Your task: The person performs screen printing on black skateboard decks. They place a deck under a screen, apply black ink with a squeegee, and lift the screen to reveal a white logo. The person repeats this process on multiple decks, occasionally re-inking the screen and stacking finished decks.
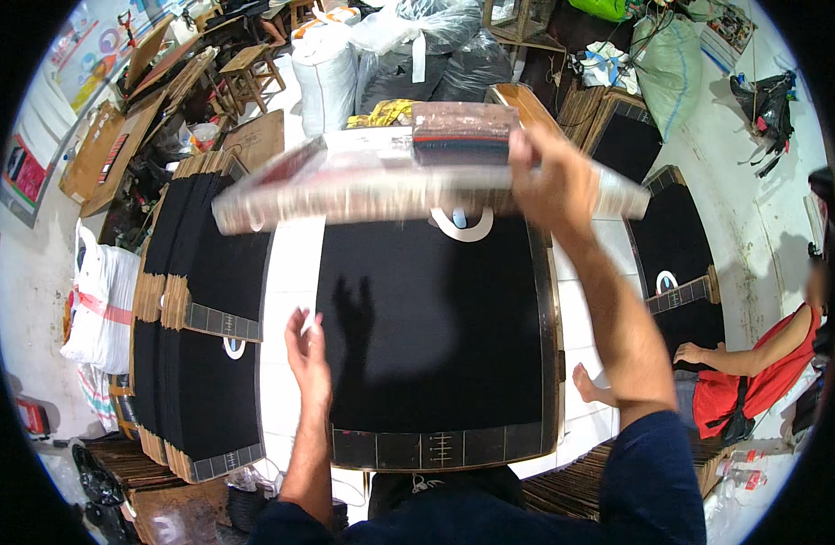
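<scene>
My right hand (549,177) grips a pale, motion-blurred rectangular frame (354,195) at its right part, held raised over the far end of a board. A brownish block (463,123) with red and dark bands shows at the frame's back, beside my fingers. Below lies a black panel (427,327) on the board, which has a gridded strip (372,450) at its near end and a white oval piece (465,234) at the far end, partly hidden. My left hand (308,354) hangs open at the panel's left edge, holding nothing, its shadow falling on the black surface.
Stacked boards with black panels (199,381) stand left, others (681,236) right, on white tiles (290,254). A co-worker in red (735,400) sits at lower right. Bulging sacks (322,82), a wooden stool (249,68) and cluttered benches line the back and left.
</scene>
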Demonstrator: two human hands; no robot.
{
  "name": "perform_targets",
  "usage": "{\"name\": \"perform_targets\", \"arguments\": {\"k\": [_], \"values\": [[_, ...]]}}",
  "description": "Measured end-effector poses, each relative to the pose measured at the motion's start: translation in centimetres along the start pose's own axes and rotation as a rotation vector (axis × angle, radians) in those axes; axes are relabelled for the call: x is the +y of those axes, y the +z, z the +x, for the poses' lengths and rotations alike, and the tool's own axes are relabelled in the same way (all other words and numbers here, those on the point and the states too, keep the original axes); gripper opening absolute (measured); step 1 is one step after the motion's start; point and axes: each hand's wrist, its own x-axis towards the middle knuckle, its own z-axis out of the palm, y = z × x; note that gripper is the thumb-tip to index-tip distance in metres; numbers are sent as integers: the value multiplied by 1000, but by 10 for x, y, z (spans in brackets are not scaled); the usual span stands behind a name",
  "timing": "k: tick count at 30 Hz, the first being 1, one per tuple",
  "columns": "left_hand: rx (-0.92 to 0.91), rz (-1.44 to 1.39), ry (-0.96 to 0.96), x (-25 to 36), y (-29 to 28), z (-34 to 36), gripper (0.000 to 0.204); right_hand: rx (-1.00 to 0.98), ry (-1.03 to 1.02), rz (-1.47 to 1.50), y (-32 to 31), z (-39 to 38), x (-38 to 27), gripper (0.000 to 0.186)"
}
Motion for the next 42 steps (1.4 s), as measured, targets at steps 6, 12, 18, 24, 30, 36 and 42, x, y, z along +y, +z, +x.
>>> {"name": "perform_targets", "arguments": {"k": [6,12,18,24,30,36,42], "values": [[187,-474,-560,7,46,16,71,-317,67,194,44,-176,21,35],[-21,-117,-804,-110,21,-2,78,-322,-35,158,186,-128,114,68],[522,1026,-164,-138,7,-15,61,-382,-268,-230,311,-12,172,99],[548,818,-40,-170,34,-10,75,-754,-202,-122,305,2,174,50],[531,835,-41,-174,28,-8,72,-465,-230,-117,310,-18,171,36],[538,864,-69,-176,29,-9,70,-510,-200,-141,305,-47,168,35],[595,920,-75,-176,33,-7,70,-575,-184,-127,214,-116,123,34]]}}
